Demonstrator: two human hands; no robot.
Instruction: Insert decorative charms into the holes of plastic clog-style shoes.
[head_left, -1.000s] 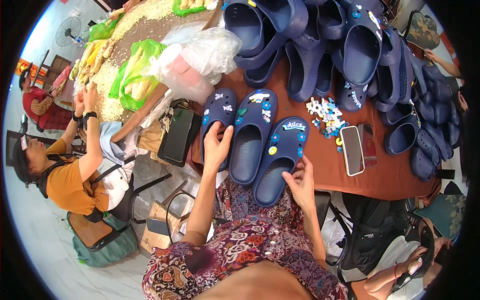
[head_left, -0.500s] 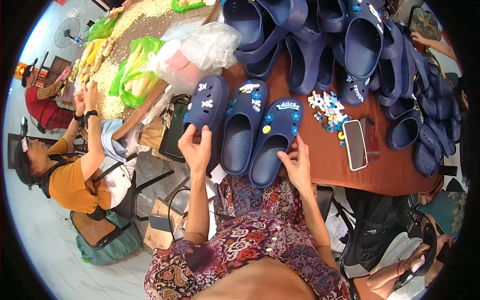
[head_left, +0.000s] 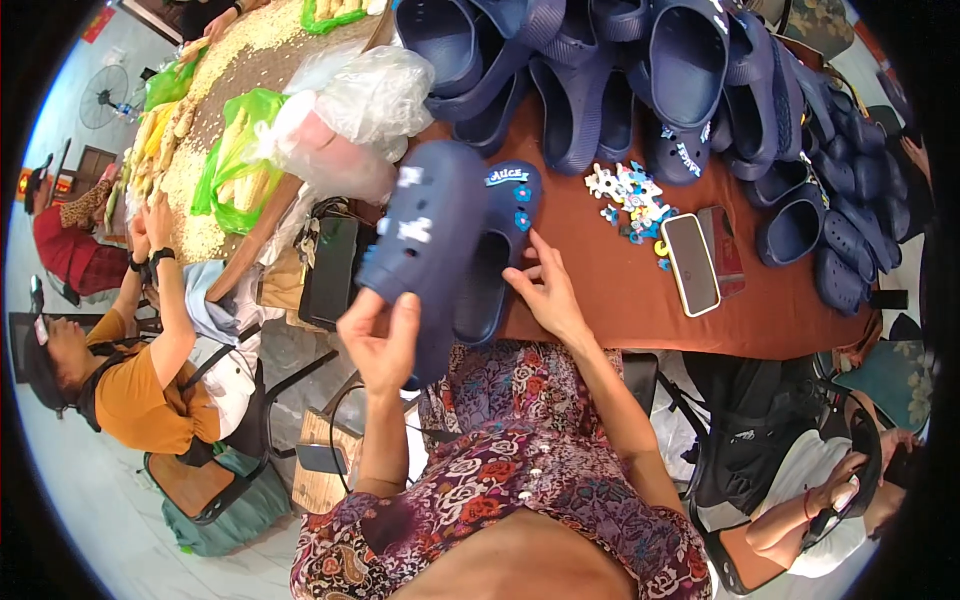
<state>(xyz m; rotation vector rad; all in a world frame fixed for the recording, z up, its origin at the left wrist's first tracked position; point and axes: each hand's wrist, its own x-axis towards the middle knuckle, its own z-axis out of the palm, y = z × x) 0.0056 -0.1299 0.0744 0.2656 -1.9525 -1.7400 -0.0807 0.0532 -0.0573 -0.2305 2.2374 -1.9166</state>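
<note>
My left hand (head_left: 380,345) grips a navy blue clog (head_left: 430,220) by its side, thumb in front. This clog is raised toward me, blurred by motion, with white charms on its upper. Behind it, on the brown-covered table, rests a second navy clog (head_left: 518,205) with a lettered banner charm and blue flower charms. Most of that one's left side is hidden by the raised clog. Beside its right edge is my right hand (head_left: 555,300), thumb and fingers apart, holding nothing; whether the fingertips touch the clog I cannot tell.
A small heap of colourful charms (head_left: 632,200) lies right of my hands, beside a white-framed phone (head_left: 690,265). Stacked navy clogs (head_left: 690,60) fill the far and right side. Clear plastic bags (head_left: 375,95) lie far left. Another person (head_left: 150,365) sits left, near corn cobs (head_left: 240,150).
My left hand has lifted and tilted the left clog, which now covers the middle one seen earlier. My right hand has loosened and spread beside the right clog. The view has shifted slightly.
</note>
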